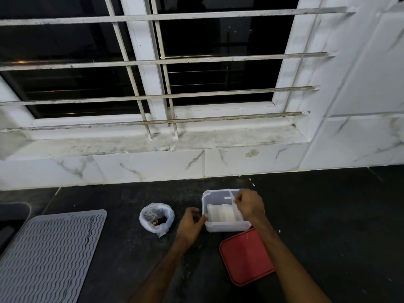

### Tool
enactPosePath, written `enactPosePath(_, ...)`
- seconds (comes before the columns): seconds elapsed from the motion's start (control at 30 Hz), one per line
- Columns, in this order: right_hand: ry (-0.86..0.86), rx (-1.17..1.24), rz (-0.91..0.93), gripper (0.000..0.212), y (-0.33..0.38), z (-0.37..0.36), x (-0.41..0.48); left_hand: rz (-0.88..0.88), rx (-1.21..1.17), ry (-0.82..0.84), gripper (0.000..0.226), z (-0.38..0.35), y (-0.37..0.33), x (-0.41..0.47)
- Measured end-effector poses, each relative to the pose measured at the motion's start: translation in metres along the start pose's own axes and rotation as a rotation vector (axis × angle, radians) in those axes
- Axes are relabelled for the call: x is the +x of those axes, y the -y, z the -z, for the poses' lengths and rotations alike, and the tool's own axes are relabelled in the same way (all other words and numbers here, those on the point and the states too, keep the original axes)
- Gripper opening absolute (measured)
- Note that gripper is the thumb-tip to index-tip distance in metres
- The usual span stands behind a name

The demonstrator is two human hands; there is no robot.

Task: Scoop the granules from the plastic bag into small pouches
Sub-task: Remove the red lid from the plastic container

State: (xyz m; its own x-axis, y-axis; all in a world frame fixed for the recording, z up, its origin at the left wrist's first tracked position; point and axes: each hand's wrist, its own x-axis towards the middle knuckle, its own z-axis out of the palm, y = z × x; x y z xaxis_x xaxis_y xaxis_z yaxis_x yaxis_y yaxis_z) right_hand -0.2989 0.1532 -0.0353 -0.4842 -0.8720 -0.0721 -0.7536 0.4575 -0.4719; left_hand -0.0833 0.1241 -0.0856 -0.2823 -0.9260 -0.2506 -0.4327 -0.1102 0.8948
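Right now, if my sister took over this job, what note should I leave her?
Left hand: fingers rest against the container's left wall.
Right hand: above the container, pinching a thin white piece, probably a pouch.
Plastic bag of granules stands open left of the container; stack of pouches lies inside the container; red lid lies off, in front.
Done: lid off. Left: all the scooping; no filled pouch or scoop in view.
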Motion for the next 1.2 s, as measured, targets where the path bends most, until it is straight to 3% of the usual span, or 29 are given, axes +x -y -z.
enactPosePath(0.1, 0.000, 0.189, 0.111, 0.006, 0.009, 0.021, -0.005, -0.146, 0.008, -0.191, 0.030, 0.008, -0.009, 0.010)
enactPosePath(0.17, 0.093, 0.315, 0.205, 0.004, 0.017, 0.032, -0.007, -0.260, 0.029, -0.221, 0.029, 0.018, -0.024, 0.020)
enactPosePath(0.33, 0.218, 0.326, 0.315, 0.011, 0.033, 0.039, -0.010, -0.427, 0.155, 0.126, 0.019, 0.044, -0.063, 0.024)
enactPosePath(0.47, 0.193, 0.228, 0.353, 0.006, 0.042, 0.029, -0.008, -0.356, 0.204, 0.192, 0.010, 0.050, -0.067, 0.018)
enactPosePath(0.53, 0.144, 0.192, 0.364, 0.002, 0.049, 0.025, -0.010, -0.324, 0.237, 0.146, 0.016, 0.051, -0.065, 0.016)
enactPosePath(0.6, 0.006, 0.133, 0.365, 0.014, 0.054, 0.018, -0.012, -0.276, 0.250, 0.073, 0.021, 0.051, -0.063, 0.013)
enactPosePath(0.67, -0.109, 0.192, 0.363, 0.018, 0.062, 0.013, -0.018, -0.216, 0.143, 0.004, 0.022, 0.051, -0.062, 0.009)
enactPosePath(0.8, -0.146, 0.379, 0.331, 0.009, 0.073, -0.001, -0.028, -0.110, -0.175, -0.028, 0.019, 0.051, -0.068, 0.003)
enactPosePath(0.9, -0.232, 0.577, 0.147, 0.016, 0.062, -0.009, -0.026, 0.010, -0.418, -0.056, 0.022, 0.059, -0.064, 0.000)
enactPosePath(0.97, -0.087, 0.698, -0.033, 0.026, 0.055, -0.006, -0.026, 0.053, -0.482, -0.039, 0.022, 0.064, -0.056, 0.001)
enactPosePath(1.07, 0.315, 0.888, -0.104, 0.017, 0.058, 0.003, -0.034, 0.065, -0.423, 0.018, 0.021, 0.066, -0.047, 0.004)
enactPosePath(1.2, 0.257, 0.900, -0.043, 0.011, 0.061, 0.003, -0.034, 0.079, -0.348, 0.017, 0.019, 0.063, -0.048, 0.006)
